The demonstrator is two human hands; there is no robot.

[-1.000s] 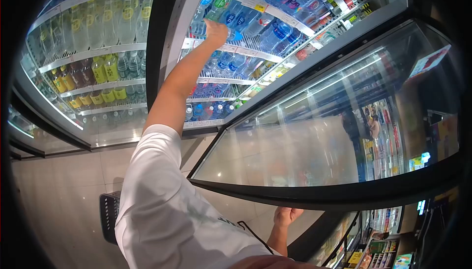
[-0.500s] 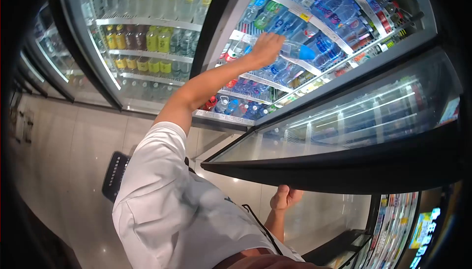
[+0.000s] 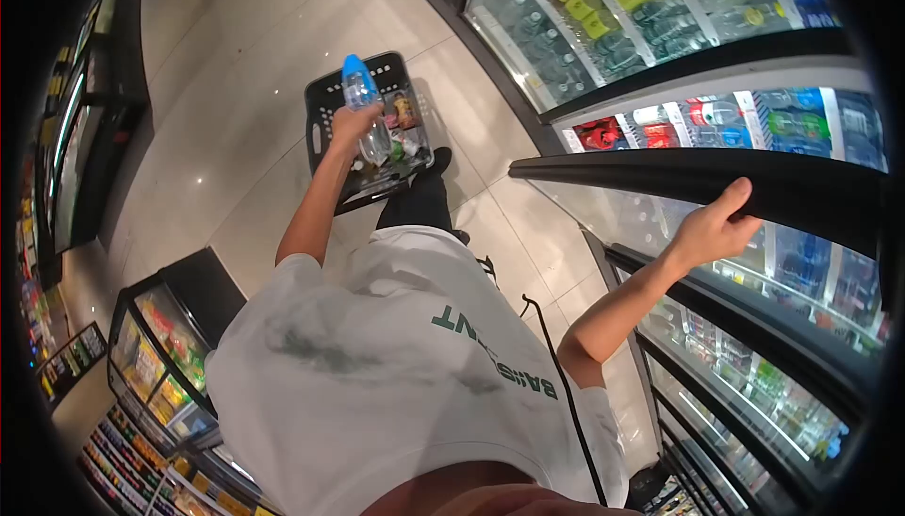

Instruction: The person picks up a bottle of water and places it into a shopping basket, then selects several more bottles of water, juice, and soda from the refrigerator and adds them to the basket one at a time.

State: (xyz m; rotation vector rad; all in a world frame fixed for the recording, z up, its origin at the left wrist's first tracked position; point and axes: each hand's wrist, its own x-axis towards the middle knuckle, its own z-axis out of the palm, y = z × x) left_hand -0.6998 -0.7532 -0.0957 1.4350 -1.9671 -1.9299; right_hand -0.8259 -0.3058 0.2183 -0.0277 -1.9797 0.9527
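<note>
My left hand [image 3: 356,127] is closed around the middle of a clear bottle [image 3: 358,87] with a blue end. It holds the bottle over a black basket [image 3: 321,101] on the floor. Inside the basket are a brown-and-yellow item [image 3: 403,111] and other small packaged things I cannot make out. At the right, my right hand [image 3: 716,226] grips the dark frame of an open glass door [image 3: 613,165], its thumb against the edge and the other fingers partly hidden.
Drink shelves [image 3: 650,7] behind glass line the right side, with red-capped and blue-labelled bottles behind the open door. My dark shoe [image 3: 439,160] is beside the basket. A black display case [image 3: 156,346] with colourful packets stands at the lower left. Tiled floor [image 3: 226,64] lies around the basket.
My left hand has moved from the fridge shelves to over the basket, bringing the bottle along. The view has swung toward the floor. My right hand remains at the door.
</note>
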